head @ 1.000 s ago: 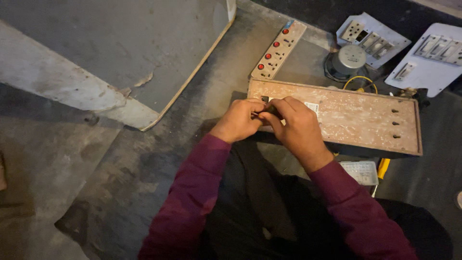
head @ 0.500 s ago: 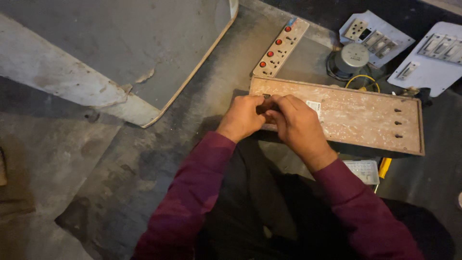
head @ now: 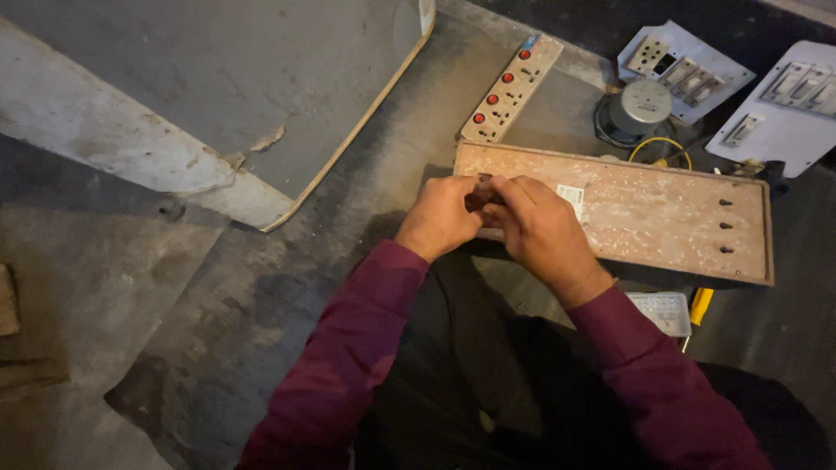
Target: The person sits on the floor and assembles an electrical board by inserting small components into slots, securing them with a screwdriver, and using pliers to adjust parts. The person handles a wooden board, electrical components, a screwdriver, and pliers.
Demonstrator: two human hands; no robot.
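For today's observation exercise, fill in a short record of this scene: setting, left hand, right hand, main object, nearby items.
Setting: grey concrete floor, seen from above
Left hand: fingers pinched together with the right hand's, over the board's left end
Right hand: meets the left; what they pinch is hidden
Main object: long brown board
Nearby items: white power strip, white switch plates, yellow-handled tool

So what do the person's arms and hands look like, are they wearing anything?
Both arms are covered by long, dark maroon sleeves, the left sleeve and the right sleeve, each ending at the wrist. The cloth looks plain, with no pattern or markings, and it wrinkles near the elbows. The left hand and right hand are bare: no gloves, and no rings or watch that can be seen.
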